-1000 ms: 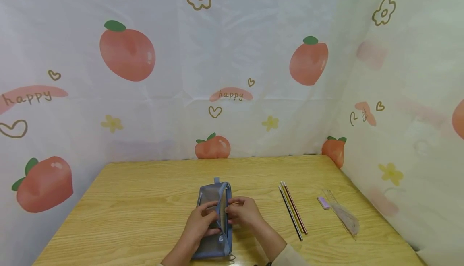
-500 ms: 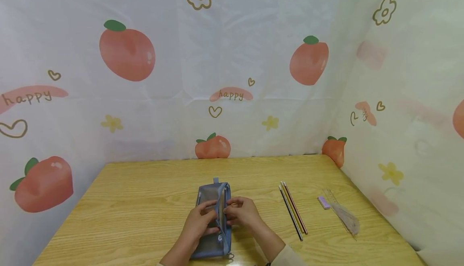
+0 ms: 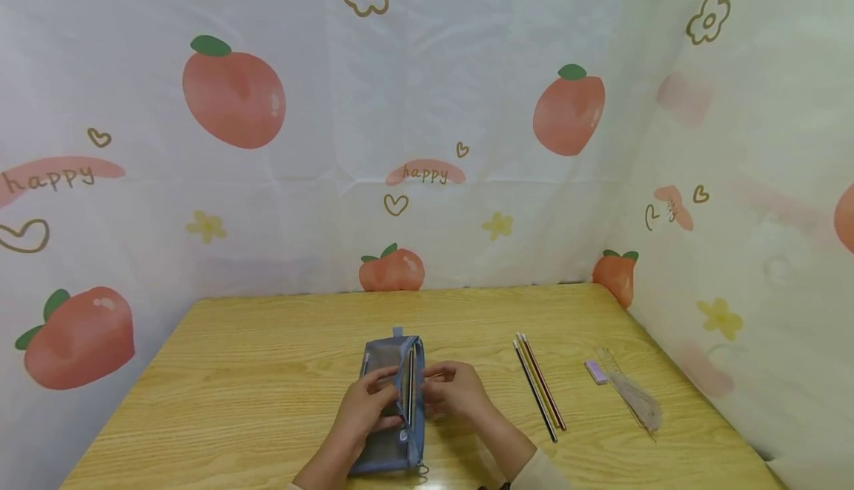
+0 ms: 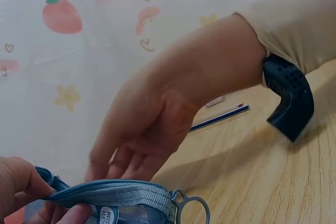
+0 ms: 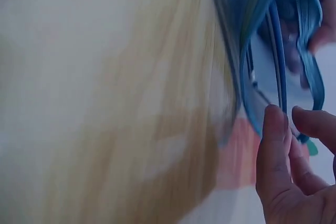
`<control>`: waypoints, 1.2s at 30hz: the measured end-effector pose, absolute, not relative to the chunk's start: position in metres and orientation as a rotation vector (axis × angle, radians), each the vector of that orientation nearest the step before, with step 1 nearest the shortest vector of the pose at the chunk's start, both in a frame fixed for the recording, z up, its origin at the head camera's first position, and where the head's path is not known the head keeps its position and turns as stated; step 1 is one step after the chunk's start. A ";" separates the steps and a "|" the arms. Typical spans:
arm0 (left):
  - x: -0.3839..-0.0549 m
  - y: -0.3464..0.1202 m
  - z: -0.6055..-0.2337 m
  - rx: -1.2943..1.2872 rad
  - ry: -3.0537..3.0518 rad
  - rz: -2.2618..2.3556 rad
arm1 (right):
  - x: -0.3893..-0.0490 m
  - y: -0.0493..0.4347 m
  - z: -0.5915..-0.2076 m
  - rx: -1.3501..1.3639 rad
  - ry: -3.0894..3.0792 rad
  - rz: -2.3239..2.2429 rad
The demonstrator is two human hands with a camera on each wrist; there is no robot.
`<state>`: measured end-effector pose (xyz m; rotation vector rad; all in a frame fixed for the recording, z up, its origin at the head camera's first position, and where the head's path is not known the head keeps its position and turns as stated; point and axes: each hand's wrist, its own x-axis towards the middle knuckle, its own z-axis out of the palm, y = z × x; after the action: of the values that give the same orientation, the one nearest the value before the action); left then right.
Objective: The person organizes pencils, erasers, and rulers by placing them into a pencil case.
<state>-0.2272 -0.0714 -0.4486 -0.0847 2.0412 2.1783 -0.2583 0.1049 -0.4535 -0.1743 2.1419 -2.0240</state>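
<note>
A blue-grey mesh pencil case [image 3: 382,451] lies on the table with its long zip side gaping. Inside the opening, slim pencils [image 3: 411,394] show lengthwise. My left hand [image 3: 360,407] holds the left edge of the opening; in the left wrist view its thumb and fingers pinch the blue zip edge [image 4: 113,190]. Close by the right edge is my right hand [image 3: 460,394], fingers bent loosely and slightly blurred. In the right wrist view, its thumb and fingers [image 5: 274,140] stand apart beside the case's mouth. Whether they touch the fabric I cannot tell.
Several pencils [image 3: 539,390] lie side by side to the right of the case. Farther right are a purple-and-white eraser [image 3: 596,373] and clear rulers [image 3: 630,394], partly in a plastic sleeve. A peach-patterned white curtain [image 3: 467,238] borders the wooden table [image 3: 253,371].
My right hand has drawn slightly right, away from the opening. Pencils inside the case now show more clearly. My left hand keeps its hold on the edge.
</note>
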 end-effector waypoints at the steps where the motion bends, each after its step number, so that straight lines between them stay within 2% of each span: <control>1: -0.228 -0.071 -0.449 -0.091 2.043 2.178 | -0.259 0.110 -0.453 -0.186 2.185 -1.996; 9: -0.228 -0.073 -0.448 -0.096 2.062 2.161 | -0.269 0.174 -0.449 -0.195 2.614 -1.683; 18: -0.229 -0.075 -0.446 -0.101 2.060 2.165 | -0.275 0.225 -0.443 -0.047 3.085 -1.144; 36: -0.228 -0.077 -0.445 -0.089 2.055 2.171 | -0.276 0.240 -0.447 -0.058 3.194 -0.870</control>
<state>-0.2284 -0.0769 -0.4455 -0.0886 2.0551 2.1712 -0.2756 0.2397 -0.4474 -0.0585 3.1944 -0.8696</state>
